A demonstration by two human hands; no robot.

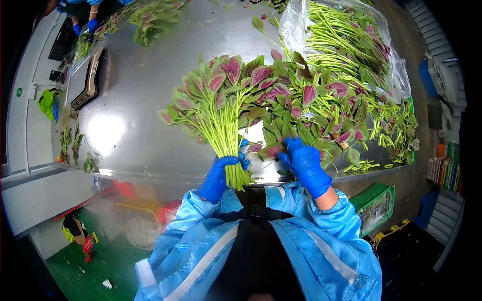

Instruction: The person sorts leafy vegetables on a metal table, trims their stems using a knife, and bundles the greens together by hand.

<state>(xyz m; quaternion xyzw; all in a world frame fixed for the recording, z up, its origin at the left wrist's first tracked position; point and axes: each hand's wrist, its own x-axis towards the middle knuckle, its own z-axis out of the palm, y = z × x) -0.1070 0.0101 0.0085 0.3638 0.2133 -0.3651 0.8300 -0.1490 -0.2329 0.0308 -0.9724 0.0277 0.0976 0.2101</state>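
My left hand (221, 174), in a blue glove, is closed round the lower stems of a bunch of red-and-green amaranth (223, 115). The leaves fan out upward over the table and the cut stem ends point towards my body. To the right, my gloved right hand (305, 163) has its fingers pinched together at a blurred amaranth leaf (271, 151). Just beyond that hand lies a loose heap of amaranth (321, 110), leaves and stems mixed. Part of the left hand's fingers is hidden behind the stems.
An open clear plastic bag (396, 75) of long-stemmed amaranth lies at the back right of the metal table (150, 90). A scale (86, 80) stands at left. Another person's blue-gloved hands (92, 25) are at the far left. A green crate (374, 208) is below the table's right edge.
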